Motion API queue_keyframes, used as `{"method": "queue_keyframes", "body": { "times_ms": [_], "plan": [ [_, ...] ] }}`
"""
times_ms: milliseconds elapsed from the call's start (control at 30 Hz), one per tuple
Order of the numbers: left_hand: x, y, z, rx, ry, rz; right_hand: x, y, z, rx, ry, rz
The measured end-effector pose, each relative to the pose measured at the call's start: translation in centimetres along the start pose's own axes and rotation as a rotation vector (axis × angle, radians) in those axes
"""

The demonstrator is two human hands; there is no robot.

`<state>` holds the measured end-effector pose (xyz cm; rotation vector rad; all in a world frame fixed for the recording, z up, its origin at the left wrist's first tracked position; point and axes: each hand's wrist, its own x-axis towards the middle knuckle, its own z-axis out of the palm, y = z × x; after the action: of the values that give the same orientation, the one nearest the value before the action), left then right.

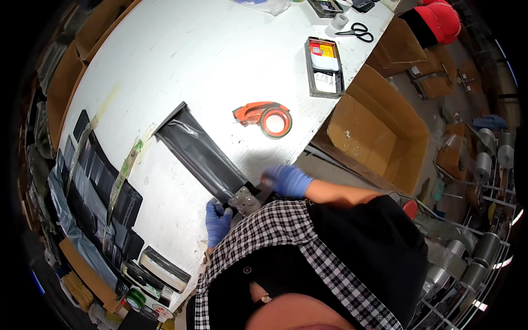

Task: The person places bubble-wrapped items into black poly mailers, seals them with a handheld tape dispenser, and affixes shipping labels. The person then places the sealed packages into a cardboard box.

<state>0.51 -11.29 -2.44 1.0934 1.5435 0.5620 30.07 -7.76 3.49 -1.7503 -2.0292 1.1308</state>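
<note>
A long strip of glossy black plastic film (203, 151) lies slantwise on the white table, its far end folded into a straight edge. At its near end, close to my apron, is a grey perforated metal-looking piece (245, 202). My left hand (218, 221), in a blue glove, is closed on the near left corner of the film. My right hand (289, 181), gloved too, hovers just right of that end; motion smears its fingers. Beyond them on the table sits an orange tape dispenser (263, 117) with a roll of tape.
A dark tray with small packages (324, 67) and black scissors (357, 32) sit at the far right. Beside the table's right edge stands a cardboard box (379, 129). Stacked black film pieces (102, 176) line the left edge. Metal rolls (487, 250) fill a rack at right.
</note>
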Motion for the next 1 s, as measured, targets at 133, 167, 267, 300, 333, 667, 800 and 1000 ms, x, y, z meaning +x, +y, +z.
{"method": "queue_keyframes", "body": {
  "times_ms": [133,167,267,300,333,667,800,1000],
  "plan": [
    [1.7,9.5,3.6,-0.254,0.178,0.003,1.9,6.3,-12.3,-0.425,0.69,0.082],
    [3.2,9.2,4.7,-0.118,0.191,0.078,2.7,9.1,-15.7,-0.434,0.736,0.219],
    [6.0,9.6,6.3,-0.142,0.233,0.047,5.6,15.3,-22.2,-0.758,0.408,0.373],
    [6.8,9.5,5.7,-0.256,0.213,-0.005,6.1,15.7,-22.8,-0.813,0.321,0.385],
    [7.2,10.1,5.3,-0.369,0.197,-0.054,6.8,15.8,-23.4,-0.866,0.237,0.393],
    [10.8,7.7,0.2,-0.391,0.458,0.189,7.1,18.0,-24.4,-0.998,0.094,0.205],
    [9.8,6.5,2.3,-0.065,0.525,0.103,7.0,18.2,-24.4,-1.003,0.106,0.163],
    [9.0,5.7,2.9,-0.067,0.604,0.216,7.0,18.6,-24.3,-0.951,0.321,0.147]
  ]
}}
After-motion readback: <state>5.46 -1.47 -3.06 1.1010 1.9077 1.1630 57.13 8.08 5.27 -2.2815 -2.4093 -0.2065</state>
